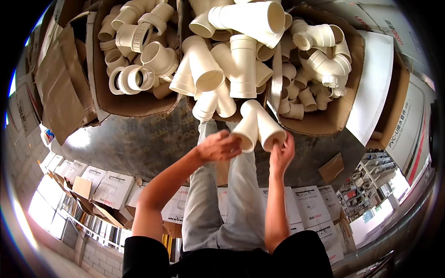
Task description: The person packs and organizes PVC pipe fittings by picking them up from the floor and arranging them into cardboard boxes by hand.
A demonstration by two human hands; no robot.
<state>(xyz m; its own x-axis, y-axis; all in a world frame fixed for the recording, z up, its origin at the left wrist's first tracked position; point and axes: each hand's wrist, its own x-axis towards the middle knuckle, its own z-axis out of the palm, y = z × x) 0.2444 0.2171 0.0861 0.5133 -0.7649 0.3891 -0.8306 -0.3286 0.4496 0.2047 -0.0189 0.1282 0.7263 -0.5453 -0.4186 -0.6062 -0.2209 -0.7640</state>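
A white plastic Y-shaped pipe fitting (251, 121) is in front of me at the near edge of the middle box, its two open ends toward me. My right hand (282, 155) pinches the rim of its right branch, with the fingertips at the opening. My left hand (220, 146) has curled fingers at the rim of the left branch; it is slightly blurred. Just beyond, the middle cardboard box (184, 88) is heaped with similar Y fittings (202, 67) and a straight-looking pipe piece (243, 65).
The left cardboard box (134, 107) holds white couplings and elbows with threaded collars. Trap-like bends and small elbows fill the right box (340, 113). A dark board (157, 139) lies below the boxes. Printed white cartons (111, 189) line up behind me, and shelves (371, 185) stand at the right.
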